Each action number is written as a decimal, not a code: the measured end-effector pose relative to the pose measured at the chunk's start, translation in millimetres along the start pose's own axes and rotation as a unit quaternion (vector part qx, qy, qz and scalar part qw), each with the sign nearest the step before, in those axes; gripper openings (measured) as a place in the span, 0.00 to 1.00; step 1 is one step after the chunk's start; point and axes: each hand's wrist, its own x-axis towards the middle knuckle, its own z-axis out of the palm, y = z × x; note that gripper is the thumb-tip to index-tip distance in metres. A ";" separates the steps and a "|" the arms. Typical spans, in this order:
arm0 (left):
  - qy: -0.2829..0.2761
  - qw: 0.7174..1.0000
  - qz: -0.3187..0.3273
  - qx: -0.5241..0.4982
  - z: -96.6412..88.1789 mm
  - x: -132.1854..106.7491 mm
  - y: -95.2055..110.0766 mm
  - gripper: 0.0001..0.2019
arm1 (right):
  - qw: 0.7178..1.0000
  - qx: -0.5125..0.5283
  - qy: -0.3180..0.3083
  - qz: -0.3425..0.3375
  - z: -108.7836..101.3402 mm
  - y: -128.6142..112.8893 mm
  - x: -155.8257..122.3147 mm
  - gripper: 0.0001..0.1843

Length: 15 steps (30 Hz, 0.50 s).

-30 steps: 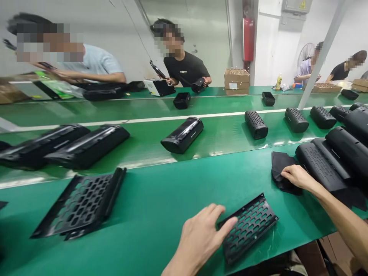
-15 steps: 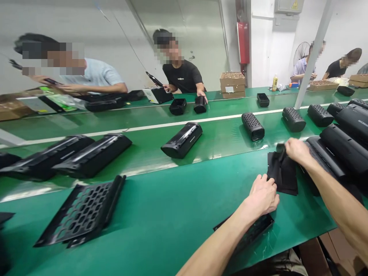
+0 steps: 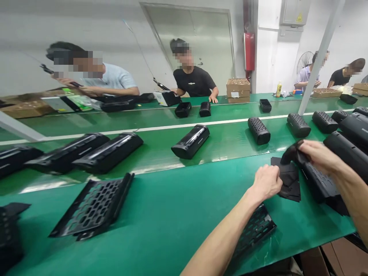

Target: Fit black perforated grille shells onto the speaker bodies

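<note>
My left hand [image 3: 266, 183] is curled at the left edge of a stack of black fabric pieces [image 3: 289, 180] lying on the green table [image 3: 172, 214]. What its fingers pinch is hidden. My right hand [image 3: 317, 154] is closed on one black fabric piece [image 3: 289, 152], lifted off the stack and hanging in front of a perforated black speaker shell [image 3: 317, 182]. Under my left forearm lies a black perforated grille [image 3: 254, 230].
A second grille [image 3: 94, 207] lies at the left. Black housings [image 3: 191, 141] and perforated speaker bodies [image 3: 258, 130] ride the belt beyond. More shells [image 3: 350, 149] are stacked at the right. Other people work across the belt, beside cardboard boxes [image 3: 238, 90].
My left hand left the grille and moved right to the fabric stack. My right hand lifted one fabric piece up and to the right. The housings on the belt drifted slightly right.
</note>
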 end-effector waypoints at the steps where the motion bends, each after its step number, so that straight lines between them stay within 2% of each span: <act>1: 0.010 1.000 -0.009 -0.025 -9.4 -9.0 -4.9 0.19 | 0.998 0.048 -0.030 0.017 14.0 7.6 -12.3 0.24; 3: 0.007 0.991 -0.022 -0.130 -27.5 -36.7 -17.8 0.29 | 0.985 0.140 -0.085 0.055 43.4 25.0 -33.9 0.23; 4: -0.008 0.975 -0.029 -0.221 -34.8 -54.1 -24.5 0.33 | 0.975 0.180 -0.108 0.074 57.7 34.0 -42.4 0.22; 6: -0.049 0.905 -0.062 -0.419 -44.1 -91.4 -35.3 0.36 | 0.952 0.246 -0.146 0.111 84.0 50.5 -54.4 0.21; 7: -0.061 0.862 -0.089 -0.495 -46.0 -109.2 -38.8 0.36 | 0.940 0.270 -0.162 0.129 95.5 57.4 -58.2 0.20; 8: -0.062 0.832 -0.122 -0.538 -46.5 -125.4 -41.2 0.37 | 0.929 0.288 -0.178 0.148 105.8 63.0 -61.0 0.20; 9: -0.055 0.823 -0.156 -0.544 -46.0 -139.6 -42.6 0.37 | 0.920 0.299 -0.191 0.168 114.5 67.1 -63.1 0.19; 12: -0.001 0.834 -0.237 -0.498 -43.6 -169.5 -43.9 0.30 | 0.893 0.314 -0.225 0.231 131.3 70.5 -67.3 0.19; 13: 0.013 0.841 -0.254 -0.478 -43.6 -176.1 -43.8 0.27 | 0.897 0.288 -0.240 0.236 134.1 69.5 -68.2 0.21; 15: 0.024 0.857 -0.278 -0.434 -45.1 -186.1 -43.3 0.24 | 0.927 0.161 -0.273 0.200 137.1 67.4 -69.3 0.27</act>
